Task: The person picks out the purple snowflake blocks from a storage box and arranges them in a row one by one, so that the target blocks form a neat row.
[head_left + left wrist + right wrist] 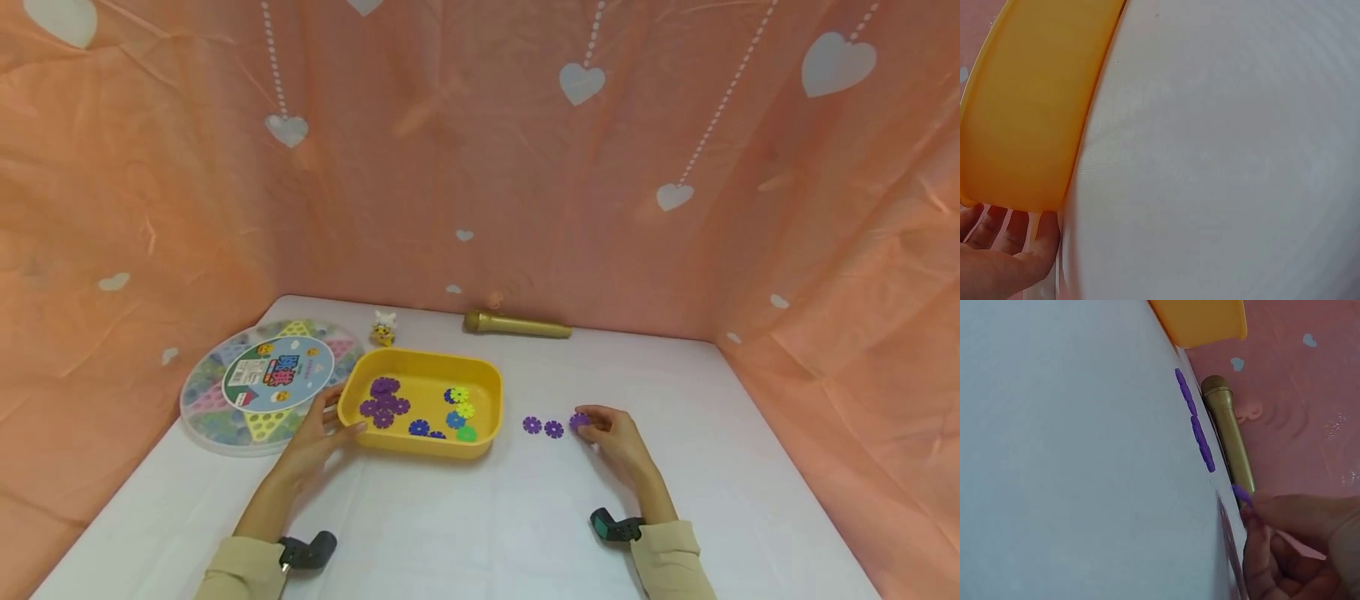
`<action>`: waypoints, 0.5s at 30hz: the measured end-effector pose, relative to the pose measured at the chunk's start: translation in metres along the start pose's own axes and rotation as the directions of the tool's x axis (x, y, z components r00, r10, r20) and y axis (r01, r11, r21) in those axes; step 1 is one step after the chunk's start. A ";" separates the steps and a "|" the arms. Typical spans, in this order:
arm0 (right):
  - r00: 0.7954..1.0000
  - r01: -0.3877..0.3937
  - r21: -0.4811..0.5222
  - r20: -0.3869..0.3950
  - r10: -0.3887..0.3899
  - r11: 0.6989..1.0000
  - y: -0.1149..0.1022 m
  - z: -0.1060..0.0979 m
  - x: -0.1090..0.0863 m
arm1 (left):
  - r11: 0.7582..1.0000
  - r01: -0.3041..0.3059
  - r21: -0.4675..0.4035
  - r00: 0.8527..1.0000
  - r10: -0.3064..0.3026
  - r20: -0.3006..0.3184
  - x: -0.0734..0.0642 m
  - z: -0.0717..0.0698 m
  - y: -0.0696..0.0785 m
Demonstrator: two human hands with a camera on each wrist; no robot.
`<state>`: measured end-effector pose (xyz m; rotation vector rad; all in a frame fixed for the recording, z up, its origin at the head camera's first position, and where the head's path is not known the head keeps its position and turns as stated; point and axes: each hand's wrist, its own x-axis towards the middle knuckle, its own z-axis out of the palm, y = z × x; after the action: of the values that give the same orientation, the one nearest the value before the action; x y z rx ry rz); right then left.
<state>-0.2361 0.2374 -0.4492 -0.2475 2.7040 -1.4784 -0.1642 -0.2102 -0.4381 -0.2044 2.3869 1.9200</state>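
My right hand [617, 435] pinches a purple snowflake disc [578, 421] between thumb and fingertips, just above the white tabletop. In the right wrist view that disc [1242, 494] shows edge-on and tilted. To its left two more purple discs, one [532, 425] and another [553, 429], lie flat in a row. My left hand [317, 432] rests against the left end of a yellow plastic basket [427, 447], fingers and thumb spread along its outer wall. Inside the basket are several purple discs [384, 402] in a cluster, with blue, green and yellow ones towards the right.
A round Chinese checkers box [217, 392] lies left of the basket, partly behind my left hand. Behind the basket stand a small cat figurine [384, 329] and, further right, a lying gold microphone [517, 325]. A pink cloth [510, 183] with hearts encloses the table.
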 end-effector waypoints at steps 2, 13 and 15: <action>1.000 -0.010 -0.053 -0.007 0.009 0.999 0.001 0.000 -0.001 | 1.000 -0.008 -0.005 1.000 0.008 0.001 0.000 0.000 0.000; 1.000 0.027 -0.174 -0.002 -0.028 0.984 0.008 0.003 -0.002 | 0.995 -0.090 -0.048 0.996 0.090 0.007 -0.001 0.000 -0.002; 0.999 0.044 -0.176 0.003 -0.044 0.983 0.008 0.005 -0.001 | 0.996 -0.081 -0.047 0.997 0.081 0.005 -0.002 0.000 -0.002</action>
<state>-0.2352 0.2380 -0.4587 -0.3167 2.8503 -1.2488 -0.1621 -0.2102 -0.4398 -0.1050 2.3831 2.0087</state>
